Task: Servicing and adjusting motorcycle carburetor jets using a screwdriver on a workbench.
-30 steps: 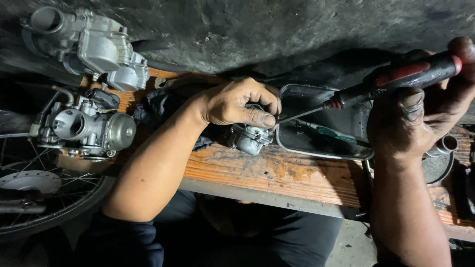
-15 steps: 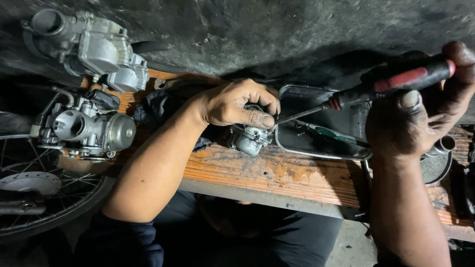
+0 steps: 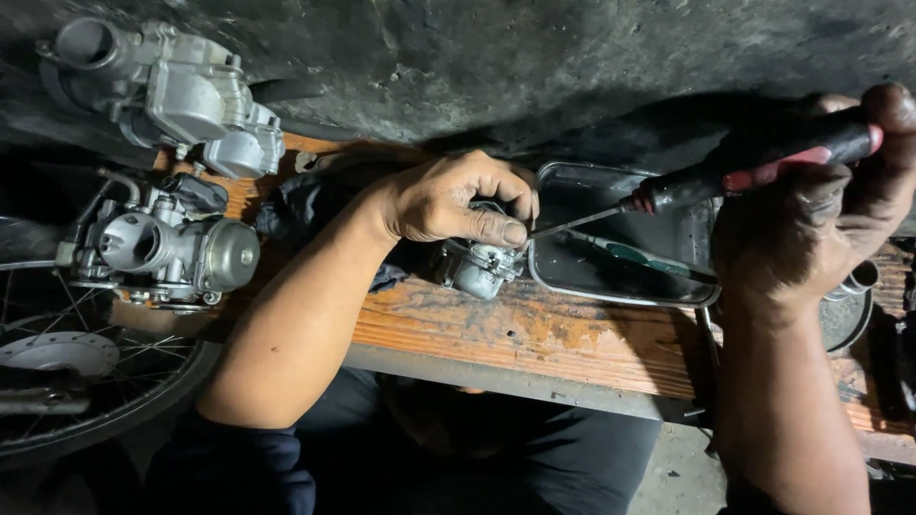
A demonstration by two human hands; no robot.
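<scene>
My left hand (image 3: 458,202) grips a small grey metal carburetor (image 3: 480,268) on the worn wooden bench (image 3: 572,339), fingers curled over its top. My right hand (image 3: 821,215) holds a screwdriver (image 3: 754,170) with a black and red handle. Its thin shaft slants down to the left, and the tip meets the carburetor just under my left thumb. Most of the carburetor's upper side is hidden by my left hand.
A shallow metal tray (image 3: 620,286) with a green-handled tool (image 3: 639,256) lies behind the carburetor. Two larger carburetors (image 3: 176,250) (image 3: 181,91) sit at the left. A spoked wheel (image 3: 67,372) is at lower left, a round metal dish (image 3: 849,310) at right.
My right hand has turned on the screwdriver handle, fingers shifting round it. The left hand and the carburetor stay in place.
</scene>
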